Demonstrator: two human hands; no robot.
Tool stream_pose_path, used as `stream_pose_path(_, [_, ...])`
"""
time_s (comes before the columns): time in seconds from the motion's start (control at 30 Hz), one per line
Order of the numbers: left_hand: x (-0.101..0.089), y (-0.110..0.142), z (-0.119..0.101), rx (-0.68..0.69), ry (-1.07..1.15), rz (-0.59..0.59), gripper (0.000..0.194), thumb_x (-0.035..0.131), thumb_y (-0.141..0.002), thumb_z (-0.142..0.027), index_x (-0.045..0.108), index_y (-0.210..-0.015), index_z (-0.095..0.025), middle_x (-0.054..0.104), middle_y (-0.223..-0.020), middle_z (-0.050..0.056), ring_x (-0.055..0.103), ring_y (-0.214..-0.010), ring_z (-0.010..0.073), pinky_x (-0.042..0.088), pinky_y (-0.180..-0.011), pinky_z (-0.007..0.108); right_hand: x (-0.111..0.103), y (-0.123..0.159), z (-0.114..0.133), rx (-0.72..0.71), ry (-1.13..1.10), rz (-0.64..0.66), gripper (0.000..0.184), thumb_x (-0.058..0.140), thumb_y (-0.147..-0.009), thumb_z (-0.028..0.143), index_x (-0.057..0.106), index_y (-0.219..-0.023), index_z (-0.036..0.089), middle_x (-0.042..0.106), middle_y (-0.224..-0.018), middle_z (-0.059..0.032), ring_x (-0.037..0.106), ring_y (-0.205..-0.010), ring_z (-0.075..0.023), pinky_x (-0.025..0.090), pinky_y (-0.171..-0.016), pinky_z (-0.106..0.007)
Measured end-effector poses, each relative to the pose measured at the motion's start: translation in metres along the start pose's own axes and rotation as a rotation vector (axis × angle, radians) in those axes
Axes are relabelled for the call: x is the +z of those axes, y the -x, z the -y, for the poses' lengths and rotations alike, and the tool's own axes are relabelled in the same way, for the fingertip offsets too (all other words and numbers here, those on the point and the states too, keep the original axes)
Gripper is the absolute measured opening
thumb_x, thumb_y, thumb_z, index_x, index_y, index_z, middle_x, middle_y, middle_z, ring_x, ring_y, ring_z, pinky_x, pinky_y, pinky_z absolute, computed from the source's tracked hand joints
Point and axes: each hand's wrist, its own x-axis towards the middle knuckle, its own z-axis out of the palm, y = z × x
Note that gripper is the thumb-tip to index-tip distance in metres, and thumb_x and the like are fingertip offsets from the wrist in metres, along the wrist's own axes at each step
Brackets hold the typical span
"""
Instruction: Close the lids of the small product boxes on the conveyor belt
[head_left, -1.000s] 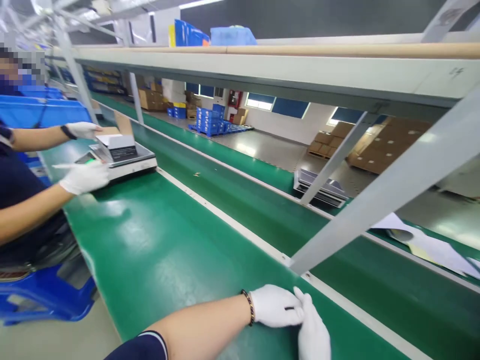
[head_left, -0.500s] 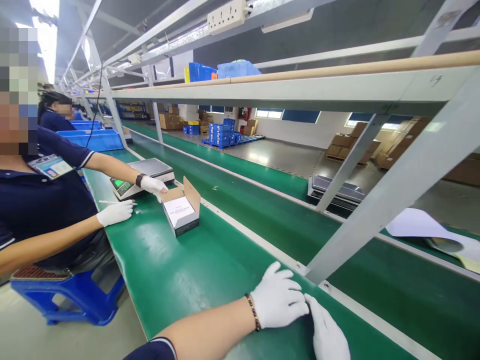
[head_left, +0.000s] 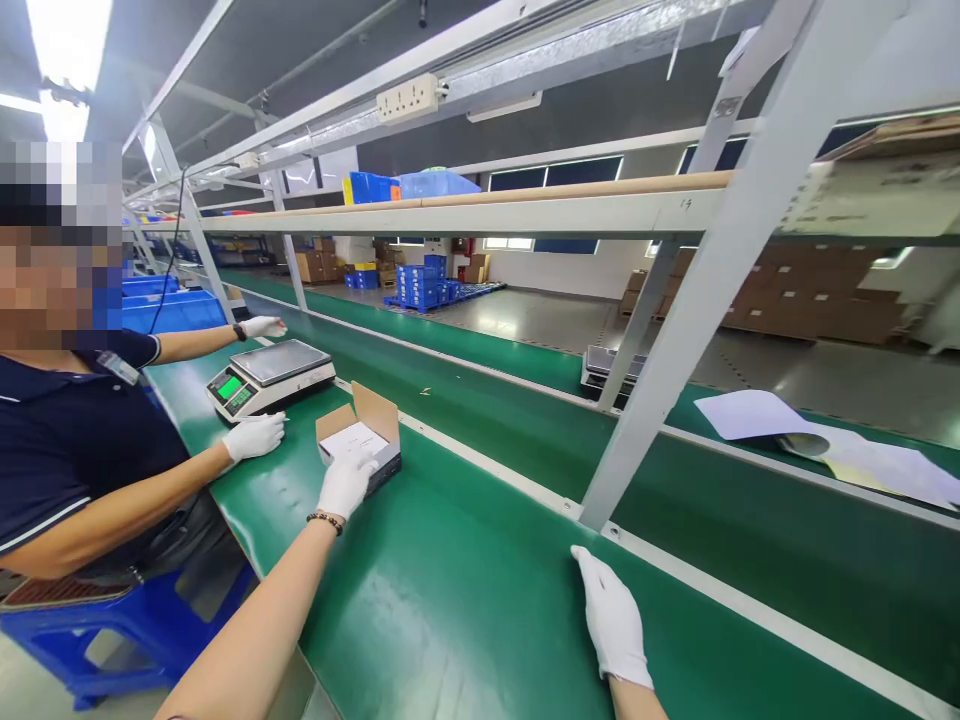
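Note:
My left hand (head_left: 345,485), in a white glove with a beaded bracelet at the wrist, reaches across the bench. Its fingers are bent over the near side of a small open cardboard box (head_left: 387,470), gripping it. The box's flaps stand up, and a white printed sheet or booklet (head_left: 352,438) lies inside, partly covered by my hand. My right hand (head_left: 611,615), gloved too, rests near the green bench surface at the lower right. Its fingers are stretched out and hold nothing.
A co-worker sits at the left, one gloved hand (head_left: 256,437) holding a thin white pen-like thing, the other (head_left: 262,327) reaching beyond a digital scale (head_left: 289,362). A slanted metal post (head_left: 675,350) rises from the bench edge. Papers (head_left: 757,415) lie across the belt.
My left hand has moved from beside my right hand to the box. The co-worker's far hand has let go of the box and drawn away past the scale. My view has shifted right.

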Motion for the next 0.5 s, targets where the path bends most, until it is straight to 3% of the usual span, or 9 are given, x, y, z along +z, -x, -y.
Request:
stream_pose_path(0.07, [0.014, 0.023, -0.025, 0.094, 0.016, 0.051, 0.030, 0.045, -0.088, -0.026, 0.067, -0.106, -0.019, 0.064, -0.124, 0.006, 0.052, -0.123, 0.0252, 0.037, -0.109, 0.040, -0.001, 0.004, 0.005, 0.012, -0.015, 0.008, 0.057, 0.037, -0.078, 0.061, 0.074, -0.096, 0.021, 0.069, -0.113, -0.0064, 0.061, -0.110, -0.0258, 0.044, -0.102, -0.040])
stream_pose_path(0.13, [0.028, 0.053, -0.055, 0.279, 0.034, 0.133, 0.026, 0.047, -0.089, -0.029, 0.069, -0.102, -0.023, 0.066, -0.120, 0.003, 0.053, -0.120, 0.0237, 0.033, -0.112, 0.041, -0.005, 0.009, 0.009, 0.030, -0.025, 0.014, 0.057, 0.038, -0.076, 0.061, 0.074, -0.096, 0.021, 0.069, -0.113, -0.0071, 0.060, -0.111, -0.0270, 0.043, -0.105, -0.043])
stream_pose_path(0.23, [0.042, 0.098, -0.098, 0.767, 0.050, 0.321, 0.029, 0.047, -0.093, -0.041, 0.068, -0.101, -0.023, 0.068, -0.113, 0.003, 0.056, -0.113, 0.0241, 0.031, -0.113, 0.045, -0.016, 0.022, 0.008, 0.033, -0.057, -0.002, 0.057, 0.041, -0.075, 0.060, 0.075, -0.097, 0.020, 0.069, -0.113, -0.0077, 0.060, -0.112, -0.0275, 0.041, -0.107, -0.045])
stream_pose_path(0.3, [0.051, 0.121, -0.119, 1.004, 0.053, 0.419, 0.040, 0.049, -0.090, -0.054, 0.067, -0.107, -0.022, 0.066, -0.116, 0.006, 0.055, -0.114, 0.0274, 0.035, -0.110, 0.048, -0.027, 0.033, 0.002, 0.035, -0.104, -0.044, 0.059, 0.042, -0.077, 0.063, 0.074, -0.100, 0.019, 0.069, -0.113, -0.0083, 0.061, -0.112, -0.0274, 0.041, -0.108, -0.045])
stream_pose_path(0.4, [0.070, 0.142, -0.145, 1.176, 0.079, 0.502, 0.057, 0.048, -0.086, -0.064, 0.063, -0.117, -0.020, 0.061, -0.127, 0.011, 0.050, -0.122, 0.0338, 0.037, -0.107, 0.053, -0.042, 0.055, -0.009, 0.056, -0.201, -0.159, 0.067, 0.041, -0.080, 0.068, 0.068, -0.115, 0.018, 0.064, -0.124, -0.0075, 0.057, -0.119, -0.0266, 0.041, -0.109, -0.043])
stream_pose_path(0.5, [0.091, 0.155, -0.171, 1.203, 0.087, 0.576, 0.065, 0.046, -0.085, -0.067, 0.056, -0.129, -0.020, 0.053, -0.137, 0.013, 0.042, -0.130, 0.0383, 0.032, -0.108, 0.058, -0.047, 0.071, -0.015, 0.050, -0.249, -0.214, 0.071, 0.038, -0.085, 0.069, 0.051, -0.137, 0.023, 0.048, -0.142, -0.0036, 0.044, -0.132, -0.0244, 0.038, -0.111, -0.039])
